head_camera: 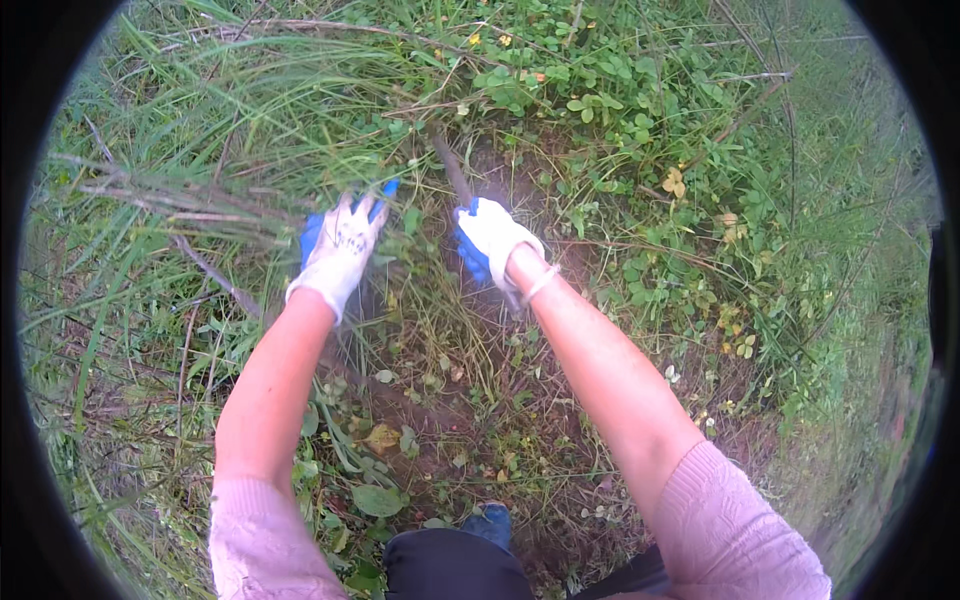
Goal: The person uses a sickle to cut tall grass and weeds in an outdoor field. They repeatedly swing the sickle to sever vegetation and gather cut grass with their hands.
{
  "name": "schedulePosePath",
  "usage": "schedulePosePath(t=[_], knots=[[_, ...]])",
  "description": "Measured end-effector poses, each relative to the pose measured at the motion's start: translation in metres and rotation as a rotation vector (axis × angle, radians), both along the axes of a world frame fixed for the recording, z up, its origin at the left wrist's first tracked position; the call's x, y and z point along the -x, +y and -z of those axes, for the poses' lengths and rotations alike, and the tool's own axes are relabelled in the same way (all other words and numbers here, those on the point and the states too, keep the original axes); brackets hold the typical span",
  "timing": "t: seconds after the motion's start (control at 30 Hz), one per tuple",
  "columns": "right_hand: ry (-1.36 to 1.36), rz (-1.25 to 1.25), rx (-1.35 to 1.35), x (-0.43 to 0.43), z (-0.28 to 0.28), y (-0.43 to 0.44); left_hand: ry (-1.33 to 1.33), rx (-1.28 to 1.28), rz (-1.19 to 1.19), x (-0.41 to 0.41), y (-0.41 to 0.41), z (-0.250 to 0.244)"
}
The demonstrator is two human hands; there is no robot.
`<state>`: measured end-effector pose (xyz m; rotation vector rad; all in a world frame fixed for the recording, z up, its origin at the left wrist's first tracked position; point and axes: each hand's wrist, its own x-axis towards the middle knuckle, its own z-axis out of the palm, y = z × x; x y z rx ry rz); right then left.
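My left hand (345, 236), in a white work glove with a blue palm, reaches into tall grass (300, 105) left of the middle, its fingers spread. Blades and dry stems cross around it; whether it touches them firmly is unclear. Right of it, my right hand (487, 236), in a matching glove, is closed around a thin dark tool (452, 166), possibly a sickle, that points up and to the left. The tool's far end is lost among the grass, and its grip is hidden in my fist.
Low leafy plants (622, 97) with a few yellow flowers grow at the upper right. Long dry stems (202, 202) lie at the left. Cut-looking grass and brown soil (420, 420) lie before me, near a blue shoe (491, 523) and my dark-trousered knee (457, 566).
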<state>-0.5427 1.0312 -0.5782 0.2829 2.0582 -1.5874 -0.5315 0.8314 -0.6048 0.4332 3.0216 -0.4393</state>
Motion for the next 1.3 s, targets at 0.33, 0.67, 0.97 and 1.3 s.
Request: schedulePosePath(t=[0.33,0.67,0.97,1.3], knots=[[0.100,-0.180,-0.331,-0.067,0.050,-0.007,-0.054,0.177,-0.174,0.077,0.005,0.040],[-0.210,-0.177,-0.269,-0.241,0.051,0.051,-0.121,0.294,0.107,0.000,0.008,0.049],[0.027,0.002,-0.016,-0.145,0.006,0.062,-0.022,0.213,-0.004,-0.023,0.007,0.077],[-0.209,-0.282,-0.264,-0.267,0.089,0.070,-0.294,0.282,-0.016,-0.065,0.006,0.055]])
